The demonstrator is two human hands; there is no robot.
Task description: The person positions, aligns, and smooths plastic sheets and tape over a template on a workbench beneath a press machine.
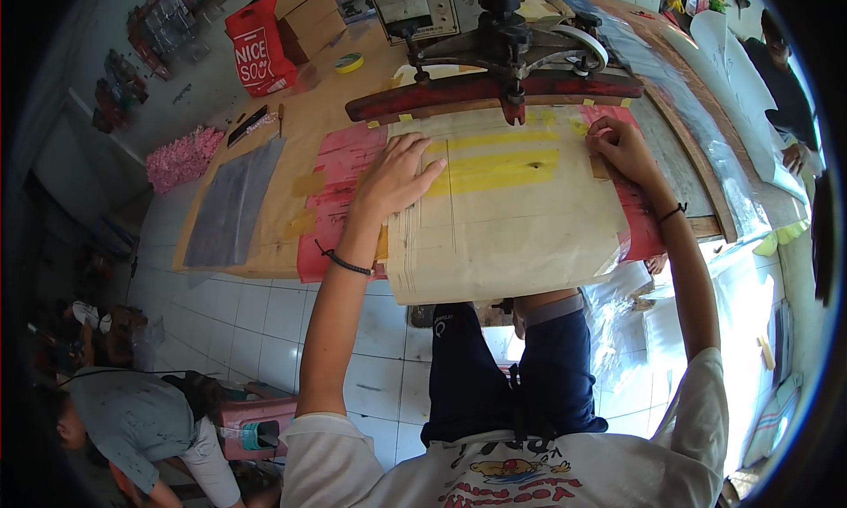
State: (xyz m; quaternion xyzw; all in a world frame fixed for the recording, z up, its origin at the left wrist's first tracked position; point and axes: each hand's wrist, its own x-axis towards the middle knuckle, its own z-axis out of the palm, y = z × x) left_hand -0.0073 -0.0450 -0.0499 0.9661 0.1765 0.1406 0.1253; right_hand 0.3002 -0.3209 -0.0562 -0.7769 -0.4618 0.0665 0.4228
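A cream sheet [503, 234] with ruled lines and yellow tape strips [503, 165] lies under a machine head, its near edge hanging over the table's front. My left hand [394, 180] rests on the sheet's left side, fingers stretched and thumb spread, so it is open. At the upper right edge of the sheet, my right hand [625, 150] is closed, its fingertips pinched together; whatever they grip is too small to make out. Red sheeting [340, 186] with dark streaks shows beneath the cream sheet on both sides.
The machine's long red-brown bar [415, 96] crosses just beyond my hands. On the left are a grey sheet [234, 203], a phone [247, 126], a tape roll [349, 63] and a red bag [258, 49]. Clear plastic [679, 97] lies right. A person [146, 428] bends at lower left; another stands far right.
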